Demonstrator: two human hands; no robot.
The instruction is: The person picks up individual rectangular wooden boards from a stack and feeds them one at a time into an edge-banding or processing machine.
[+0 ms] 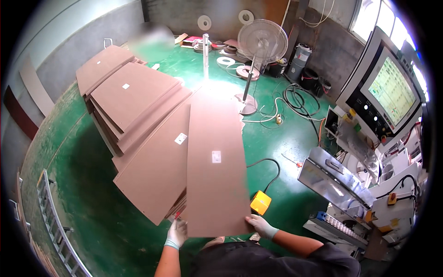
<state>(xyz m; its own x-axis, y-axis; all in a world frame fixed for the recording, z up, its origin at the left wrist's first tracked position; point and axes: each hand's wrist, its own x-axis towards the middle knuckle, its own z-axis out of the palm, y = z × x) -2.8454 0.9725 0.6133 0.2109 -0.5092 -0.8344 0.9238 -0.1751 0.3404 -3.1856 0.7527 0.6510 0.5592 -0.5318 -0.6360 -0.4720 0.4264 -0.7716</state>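
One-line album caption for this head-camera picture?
Gloved left hand and right hand grip a long brown board over stacked boards.

A glossy green floor [97, 217] carries everything here. On it rests a fanned stack of long brown boards [138, 115]. A pedestal fan [258, 60] stands beyond, amid looping cables [295, 99]. A yellow pedal box [260, 202] sits near the boards' close end, and round discs [240, 69] lie by the far wall.

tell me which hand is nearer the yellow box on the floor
Right. The right hand grips the board's near corner just below the yellow box; the left hand holds the opposite corner, farther away.
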